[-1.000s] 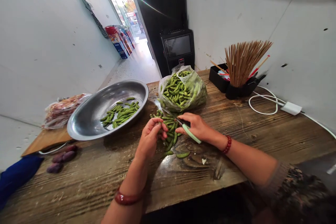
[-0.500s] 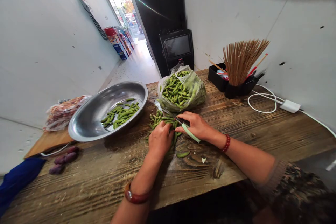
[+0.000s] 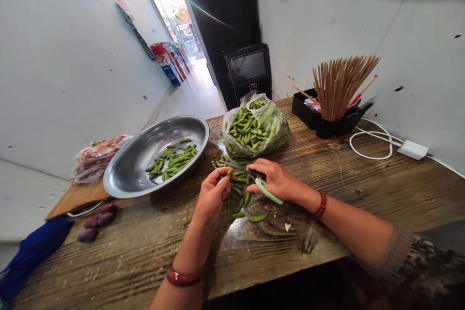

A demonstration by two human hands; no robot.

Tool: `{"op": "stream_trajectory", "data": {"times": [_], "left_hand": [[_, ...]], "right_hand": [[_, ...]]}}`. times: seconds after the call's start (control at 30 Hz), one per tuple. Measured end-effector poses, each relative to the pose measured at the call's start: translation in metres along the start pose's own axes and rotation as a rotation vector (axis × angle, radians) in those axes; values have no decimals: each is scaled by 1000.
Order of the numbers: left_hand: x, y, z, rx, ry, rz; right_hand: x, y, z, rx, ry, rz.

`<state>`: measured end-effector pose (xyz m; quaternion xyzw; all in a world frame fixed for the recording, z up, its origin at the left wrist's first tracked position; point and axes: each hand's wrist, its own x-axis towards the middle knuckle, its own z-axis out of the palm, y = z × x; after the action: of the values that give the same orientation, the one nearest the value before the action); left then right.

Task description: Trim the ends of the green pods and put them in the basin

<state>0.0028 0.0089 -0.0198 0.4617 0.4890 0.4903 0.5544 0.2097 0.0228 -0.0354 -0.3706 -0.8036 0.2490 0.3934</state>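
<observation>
A green pod point(image 3: 230, 175) is sitting between the thumb and forefinger of the left hand point(image 3: 214, 191), which is pinching it narrowly above the pile of pods point(image 3: 238, 190). The right hand point(image 3: 276, 179) is gripping scissors point(image 3: 269, 193) by their pale green handles, and the blades are pointing leftward over the pile, close to the pinched pod; whether they are touching it, I cannot tell. A loose pod point(image 3: 258, 218) is lying on the wooden table point(image 3: 152, 261) just nearer the person. Behind the pile, a clear plastic bag point(image 3: 279, 131) is bulging with more pods, and to its left a metal basin point(image 3: 123, 174) is holding some others. Farther out, purple roundish items point(image 3: 97, 221) and a blue cloth point(image 3: 38, 252) are lying at left, while brown sticks point(image 3: 339, 86) are standing in a black holder point(image 3: 305, 115) at right.
</observation>
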Motion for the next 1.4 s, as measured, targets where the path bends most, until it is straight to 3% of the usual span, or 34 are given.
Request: {"op": "stream_trajectory", "data": {"times": [0.13, 0.53, 1.2, 1.4], "left_hand": [[-3, 3, 5, -38, -23, 33], [-4, 0, 4, 125, -45, 139], [-2, -1, 0, 221, -18, 156], [1, 1, -4, 40, 50, 92]], "right_hand": [[-2, 0, 1, -53, -47, -15], [-4, -11, -4, -110, -114, -25], [-3, -4, 0, -125, -135, -63], [-1, 3, 4, -30, -36, -16]]}}
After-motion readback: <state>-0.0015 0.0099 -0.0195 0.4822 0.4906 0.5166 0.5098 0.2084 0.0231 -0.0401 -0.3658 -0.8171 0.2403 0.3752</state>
